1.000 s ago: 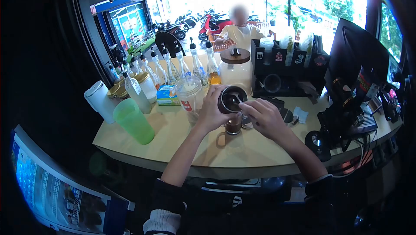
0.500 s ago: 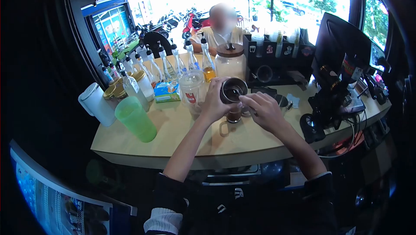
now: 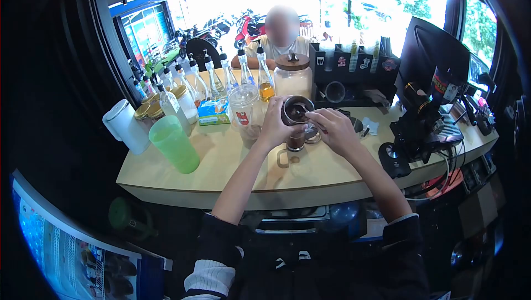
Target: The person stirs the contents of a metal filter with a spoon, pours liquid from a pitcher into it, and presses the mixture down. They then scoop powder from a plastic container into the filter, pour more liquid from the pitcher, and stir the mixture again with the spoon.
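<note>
My left hand (image 3: 273, 125) is wrapped round a dark-looking jar (image 3: 286, 113), tilted so its mouth faces me. Dark brown contents show inside it. The fingers of my right hand (image 3: 335, 129) are pinched at the jar's mouth on what looks like a thin spoon (image 3: 306, 114), its far end inside the jar. Directly below stands a glass mug (image 3: 295, 144) with brown contents, partly covered by the jar and my fingers. To the left of my left hand is a clear plastic cup (image 3: 244, 106) with a red label.
A green tumbler (image 3: 176, 145) and a white pitcher (image 3: 126, 125) stand at the left. Pump bottles (image 3: 215, 81) line the back, beside a large lidded jar (image 3: 293, 83). A black cup rack (image 3: 354, 73) and an espresso machine (image 3: 426, 125) occupy the right. Someone sits across the counter (image 3: 221, 161).
The view has shifted slightly. Both hands stay at the jar, with the spoon still in its mouth. The person opposite has turned their head a little.
</note>
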{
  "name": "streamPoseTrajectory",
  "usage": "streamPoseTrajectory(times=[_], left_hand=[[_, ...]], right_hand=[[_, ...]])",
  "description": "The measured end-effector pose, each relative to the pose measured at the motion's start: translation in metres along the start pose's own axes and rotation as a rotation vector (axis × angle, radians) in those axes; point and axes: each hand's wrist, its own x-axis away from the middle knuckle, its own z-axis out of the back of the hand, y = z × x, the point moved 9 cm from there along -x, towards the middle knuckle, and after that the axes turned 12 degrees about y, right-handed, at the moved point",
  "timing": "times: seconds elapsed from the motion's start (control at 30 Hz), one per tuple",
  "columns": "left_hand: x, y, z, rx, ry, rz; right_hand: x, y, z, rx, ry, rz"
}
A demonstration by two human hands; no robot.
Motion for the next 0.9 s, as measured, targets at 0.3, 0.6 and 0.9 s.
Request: streamPoseTrajectory(times=[0.3, 0.6, 0.9], left_hand=[[-0.003, -0.04, -0.018, 0.09, -0.002, 0.144], [-0.004, -0.07, -0.03, 0.131, -0.083, 0.305], [-0.006, -0.072, -0.035, 0.203, -0.111, 0.283]], right_hand=[[-0.002, 0.023, -0.008, -0.088, 0.011, -0.088], [0.001, 0.04, -0.023, -0.161, -0.064, -0.239], [0.007, 0.053, -0.04, -0.319, -0.035, -0.383]])
